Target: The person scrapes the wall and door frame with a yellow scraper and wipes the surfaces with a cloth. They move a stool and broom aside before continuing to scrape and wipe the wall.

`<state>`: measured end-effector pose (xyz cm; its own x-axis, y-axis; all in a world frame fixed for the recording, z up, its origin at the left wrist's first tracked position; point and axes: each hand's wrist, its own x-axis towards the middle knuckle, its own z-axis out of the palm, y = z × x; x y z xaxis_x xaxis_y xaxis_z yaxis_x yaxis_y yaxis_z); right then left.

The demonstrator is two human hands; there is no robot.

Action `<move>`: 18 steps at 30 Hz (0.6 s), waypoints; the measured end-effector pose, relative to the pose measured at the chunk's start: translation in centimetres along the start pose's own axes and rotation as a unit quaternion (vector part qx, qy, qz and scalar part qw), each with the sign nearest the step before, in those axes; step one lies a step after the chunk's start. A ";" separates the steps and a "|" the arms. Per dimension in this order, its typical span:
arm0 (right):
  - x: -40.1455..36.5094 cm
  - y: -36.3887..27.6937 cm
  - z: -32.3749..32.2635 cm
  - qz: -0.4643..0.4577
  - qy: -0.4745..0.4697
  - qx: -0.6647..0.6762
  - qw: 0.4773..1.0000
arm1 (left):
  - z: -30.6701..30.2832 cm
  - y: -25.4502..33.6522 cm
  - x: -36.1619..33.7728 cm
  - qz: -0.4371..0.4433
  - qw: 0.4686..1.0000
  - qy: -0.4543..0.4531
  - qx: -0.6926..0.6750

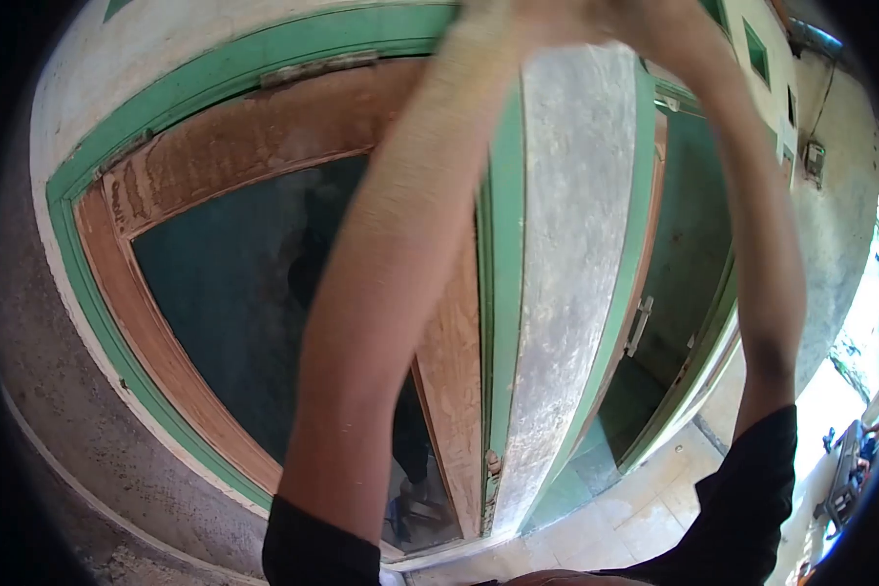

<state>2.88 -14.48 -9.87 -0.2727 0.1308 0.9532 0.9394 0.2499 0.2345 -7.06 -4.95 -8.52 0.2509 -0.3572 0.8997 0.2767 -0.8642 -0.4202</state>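
At the top edge of the view, your hands: both raised, blurred and partly cut off; your left hand and your right hand come close together; whether they touch cannot be told; nor can you tell from here how wide the fingers stand or whether anything is held

Pale strip: the grey-white upright strip stands between two green borders; its upper end lies just below your hands; its surface is mottled and streaked; contact with it cannot be made out

Your arms: the left crosses in front of the window, the right in front of the doorway; black sleeves end near both elbows

Window: to the left of the strip, a brown wooden frame holds dark glass with dim reflections; a green surround runs around it, beside rough grey wall

Doorway: to the right of the strip, a dark green panel shows; a pale handle stands upright near it

Below and beyond: light floor tiles lie at the foot; a small box is fixed to the far right wall
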 end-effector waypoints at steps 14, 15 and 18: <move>-0.8 0.7 0.6 -0.001 0.004 -0.005 1.000 | -0.4 -0.1 -0.4 0.023 0.999 -0.023 0.043; -0.8 1.0 0.7 0.000 0.004 -0.007 1.000 | -0.3 -0.1 -0.4 0.024 0.999 -0.022 0.041; -0.4 1.0 0.7 0.016 0.009 -0.037 0.999 | -0.7 -0.1 -0.4 0.004 0.999 -0.034 0.032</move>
<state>3.76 -13.57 -10.13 -0.2401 0.1205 0.9632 0.9602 0.1751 0.2174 -7.83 -4.96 -8.75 0.3151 -0.3371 0.8872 0.3325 -0.8363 -0.4358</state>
